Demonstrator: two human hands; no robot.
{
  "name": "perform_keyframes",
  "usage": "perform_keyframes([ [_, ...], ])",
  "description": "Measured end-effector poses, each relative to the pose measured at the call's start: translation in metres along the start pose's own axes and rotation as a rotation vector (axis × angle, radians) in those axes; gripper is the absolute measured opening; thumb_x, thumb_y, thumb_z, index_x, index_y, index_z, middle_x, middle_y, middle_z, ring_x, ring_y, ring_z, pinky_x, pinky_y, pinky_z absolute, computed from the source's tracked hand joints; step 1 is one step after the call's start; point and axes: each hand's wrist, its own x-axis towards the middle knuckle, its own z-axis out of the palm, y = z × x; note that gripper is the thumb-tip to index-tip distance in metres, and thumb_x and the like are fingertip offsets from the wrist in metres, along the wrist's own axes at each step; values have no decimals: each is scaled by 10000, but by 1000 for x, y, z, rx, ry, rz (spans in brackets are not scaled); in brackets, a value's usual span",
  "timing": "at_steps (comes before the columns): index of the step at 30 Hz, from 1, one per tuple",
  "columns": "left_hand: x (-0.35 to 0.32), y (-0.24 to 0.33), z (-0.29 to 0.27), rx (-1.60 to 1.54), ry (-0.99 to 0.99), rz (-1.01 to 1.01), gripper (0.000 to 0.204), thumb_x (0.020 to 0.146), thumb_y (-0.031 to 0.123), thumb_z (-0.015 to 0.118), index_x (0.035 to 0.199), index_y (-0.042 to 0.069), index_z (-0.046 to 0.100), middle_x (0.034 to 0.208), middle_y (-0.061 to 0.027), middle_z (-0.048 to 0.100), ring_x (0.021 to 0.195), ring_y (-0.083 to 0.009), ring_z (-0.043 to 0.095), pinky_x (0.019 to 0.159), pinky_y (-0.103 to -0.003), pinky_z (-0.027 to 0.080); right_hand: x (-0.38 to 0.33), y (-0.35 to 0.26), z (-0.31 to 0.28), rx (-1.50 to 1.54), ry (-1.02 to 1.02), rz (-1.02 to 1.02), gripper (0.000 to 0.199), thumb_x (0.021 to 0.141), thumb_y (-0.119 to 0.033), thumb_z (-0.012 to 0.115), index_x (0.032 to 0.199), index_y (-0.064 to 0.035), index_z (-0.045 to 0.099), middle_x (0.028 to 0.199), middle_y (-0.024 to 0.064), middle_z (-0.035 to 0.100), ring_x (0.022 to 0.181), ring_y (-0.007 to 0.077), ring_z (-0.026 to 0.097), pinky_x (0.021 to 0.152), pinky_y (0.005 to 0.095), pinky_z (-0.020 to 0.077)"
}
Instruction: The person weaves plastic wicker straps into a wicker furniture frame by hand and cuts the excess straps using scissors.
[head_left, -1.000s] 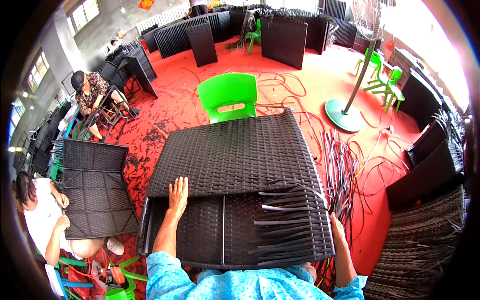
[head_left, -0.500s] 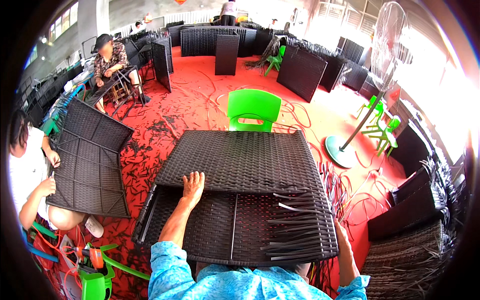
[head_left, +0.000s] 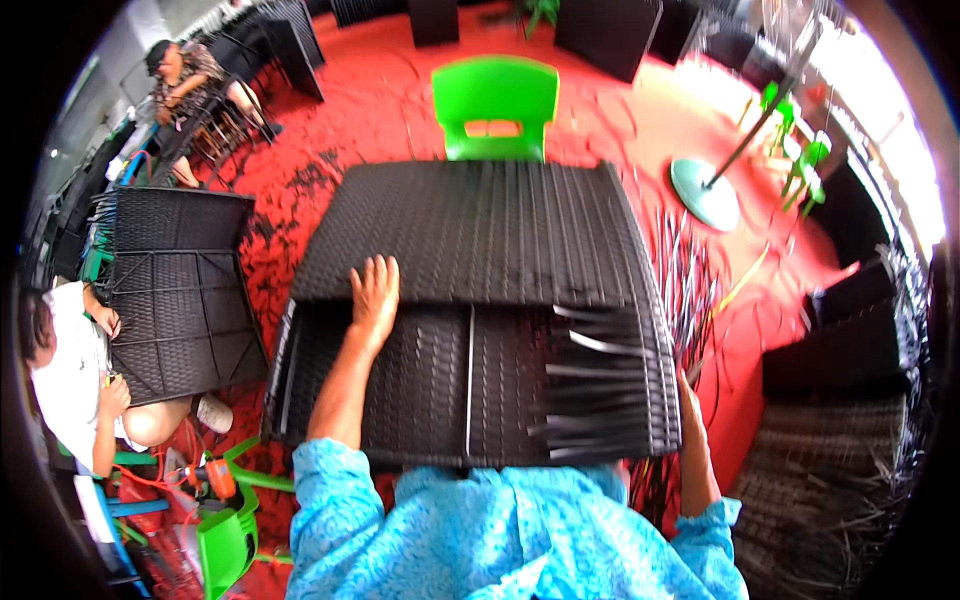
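Observation:
A large black woven wicker panel [head_left: 470, 225] on a frame lies across my lap. Below its raised woven section is a lower woven part [head_left: 420, 385], crossed by a thin pale bar. My left hand [head_left: 375, 300] rests open on the panel, fingers spread forward over the edge of the raised section. Loose flat black strips [head_left: 605, 385] stick out at the lower part's right side, blurred. My right hand [head_left: 693, 420] is at the panel's right edge, its fingers largely hidden there. Long loose strands [head_left: 685, 285] hang beyond that edge.
Ahead stands a green plastic chair [head_left: 495, 100]. A fan's round base [head_left: 705, 193] is on the red floor [head_left: 610, 130]. At left a person in white holds another woven frame [head_left: 180, 300]; farther back another person sits working. More woven panels [head_left: 835, 350] stand at right.
The view has tilted downward, so the panel and chair sit higher in the picture. My left hand stays spread on the panel and my right hand stays at its right edge.

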Motion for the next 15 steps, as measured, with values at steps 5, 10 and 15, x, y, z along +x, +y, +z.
perform_keyframes([
  [5, 5, -15, -10, -84, -121, 50, 495, 791, 40, 470, 1268, 3, 343, 1284, -189, 380, 1187, -343, 375, 971, -516, 299, 20, 39, -5, 449, -171, 260, 434, 863, -471, 467, 999, -77, 584, 877, 76, 642, 678, 198, 613, 647, 357, 522],
  [10, 38, -13, -53, -578, -468, 85, 654, 657, 130, 682, 1242, 29, 407, 1270, -197, 400, 1175, -324, 395, 964, -368, 351, 10, -19, -24, 249, 86, -295, 304, 844, -387, 557, 708, -126, 481, 608, 17, 533, 450, 119, 488, 372, 244, 383],
  [15, 72, 37, -87, -1075, -353, 188, 289, 738, 105, 603, 1018, 33, 593, 989, -133, 585, 911, -290, 566, 778, -352, 449, 4, -101, -11, 165, 356, -585, 242, 846, -318, 577, 713, -144, 475, 568, -35, 430, 430, 40, 380, 340, 207, 303],
])
